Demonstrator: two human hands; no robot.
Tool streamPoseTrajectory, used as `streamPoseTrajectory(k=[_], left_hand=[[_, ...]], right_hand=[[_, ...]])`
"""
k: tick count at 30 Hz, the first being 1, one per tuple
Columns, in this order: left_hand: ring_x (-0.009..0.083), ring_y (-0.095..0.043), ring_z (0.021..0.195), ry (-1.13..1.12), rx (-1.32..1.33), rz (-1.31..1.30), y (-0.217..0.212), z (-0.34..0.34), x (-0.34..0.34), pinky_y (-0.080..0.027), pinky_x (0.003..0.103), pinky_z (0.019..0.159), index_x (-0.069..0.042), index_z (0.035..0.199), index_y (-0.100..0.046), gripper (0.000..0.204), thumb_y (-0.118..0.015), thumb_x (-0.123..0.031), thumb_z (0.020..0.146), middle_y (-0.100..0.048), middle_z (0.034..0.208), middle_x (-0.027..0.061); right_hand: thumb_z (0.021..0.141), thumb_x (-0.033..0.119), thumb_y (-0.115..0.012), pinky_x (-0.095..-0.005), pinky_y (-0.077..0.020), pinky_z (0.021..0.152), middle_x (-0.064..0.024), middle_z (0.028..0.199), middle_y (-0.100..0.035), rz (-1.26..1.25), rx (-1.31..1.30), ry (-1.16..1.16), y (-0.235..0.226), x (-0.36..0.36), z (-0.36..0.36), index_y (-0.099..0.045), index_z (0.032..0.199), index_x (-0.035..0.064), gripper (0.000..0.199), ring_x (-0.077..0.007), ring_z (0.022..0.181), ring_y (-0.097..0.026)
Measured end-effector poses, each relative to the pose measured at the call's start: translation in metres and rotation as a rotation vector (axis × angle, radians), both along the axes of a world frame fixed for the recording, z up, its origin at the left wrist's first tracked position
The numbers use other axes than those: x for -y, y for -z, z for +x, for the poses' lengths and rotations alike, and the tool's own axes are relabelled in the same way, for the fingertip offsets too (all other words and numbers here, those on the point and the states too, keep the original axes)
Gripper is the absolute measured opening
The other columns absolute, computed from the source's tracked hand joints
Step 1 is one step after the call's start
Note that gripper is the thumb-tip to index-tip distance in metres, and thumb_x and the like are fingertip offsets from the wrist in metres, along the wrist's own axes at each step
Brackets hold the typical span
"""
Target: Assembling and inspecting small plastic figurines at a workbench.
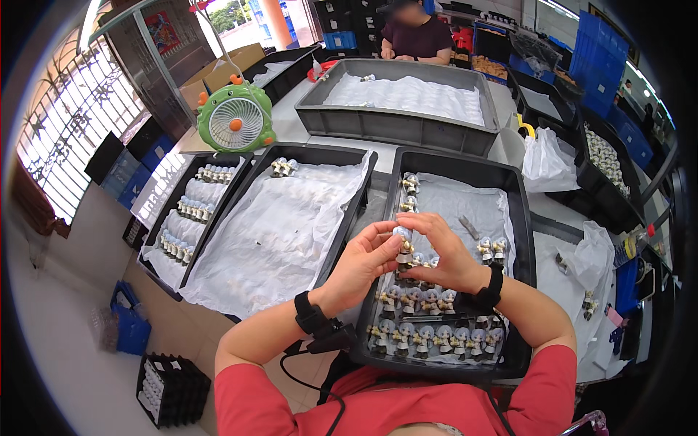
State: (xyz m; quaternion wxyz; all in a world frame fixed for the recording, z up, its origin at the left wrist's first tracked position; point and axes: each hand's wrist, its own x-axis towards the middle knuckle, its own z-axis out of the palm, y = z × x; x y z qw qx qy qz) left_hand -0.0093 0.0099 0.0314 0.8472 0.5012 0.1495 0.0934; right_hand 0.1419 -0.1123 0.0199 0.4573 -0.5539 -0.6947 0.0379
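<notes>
A small figurine (402, 247) is gripped by left hand (361, 261) and right hand (448, 254) above the black tray (525, 240); its lower part is hidden by fingers.

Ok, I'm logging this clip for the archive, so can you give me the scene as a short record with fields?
setting: worktable with several black trays
left hand: holds a small figurine together with the right hand
right hand: fingers on the same figurine
tray below hands: paper-lined, rows of figurines at its near end
middle tray: white paper, few figurines at far end
left tray: groups of figurines
fan: green, on table
other person: seated at far side
</notes>
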Motion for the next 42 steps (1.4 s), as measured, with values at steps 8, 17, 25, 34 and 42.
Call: streamPoseTrajectory(k=[8,17,25,34,42], left_hand=[[0.0071,-0.053,0.093,0.042,-0.01,-0.107,0.014,0.005,-0.017,-0.044,0.025,0.081,-0.01,0.124,-0.042,0.037,-0.054,-0.024,0.092,-0.056,0.099,0.0001],[0.0083,-0.054,0.097,0.029,0.005,-0.102,0.017,0.003,-0.015,-0.045,0.027,0.084,-0.008,0.123,-0.043,0.038,-0.057,-0.022,0.09,-0.058,0.103,0.0022],[0.0083,-0.056,0.092,0.005,-0.011,-0.077,0.02,0.003,-0.013,-0.046,0.025,0.081,-0.007,0.122,-0.044,0.037,-0.057,-0.022,0.09,-0.059,0.1,0.0026],[0.0117,-0.058,0.092,0.023,0.003,-0.092,0.025,0.005,-0.013,-0.048,0.028,0.079,-0.007,0.119,-0.043,0.033,-0.051,-0.025,0.093,-0.056,0.106,0.0039],[0.0124,-0.058,0.092,0.02,-0.03,-0.108,0.025,0.005,-0.014,-0.048,0.028,0.078,-0.007,0.118,-0.043,0.032,-0.048,-0.028,0.094,-0.055,0.107,0.0033]], right_hand=[[0.058,0.008,-0.079,-0.0388,-0.0364,0.098,-0.0106,0.129,-0.046,-0.103,-0.076,-0.027,0.01,-0.012,0.01,-0.044,0.127,0.009,0.077,-0.0298,0.117,-0.044],[0.058,0.005,-0.076,-0.0385,-0.0358,0.099,-0.0106,0.13,-0.045,-0.173,-0.135,-0.037,0.016,-0.01,0.008,-0.04,0.13,0.0079,0.08,-0.0299,0.119,-0.043],[0.059,0.006,-0.075,-0.0364,-0.0417,0.092,-0.0075,0.132,-0.043,-0.234,-0.196,-0.021,0.016,-0.006,0.004,-0.039,0.131,0.0122,0.08,-0.0267,0.119,-0.043],[0.063,0.014,-0.077,-0.0331,-0.0431,0.084,-0.0073,0.13,-0.043,-0.25,-0.27,-0.021,0.015,-0.006,0.0,-0.039,0.13,0.0121,0.077,-0.0232,0.113,-0.046],[0.063,0.017,-0.078,-0.033,-0.0434,0.083,-0.008,0.128,-0.044,-0.24,-0.302,-0.031,0.017,-0.006,0.001,-0.041,0.128,0.0111,0.075,-0.0228,0.111,-0.047]])
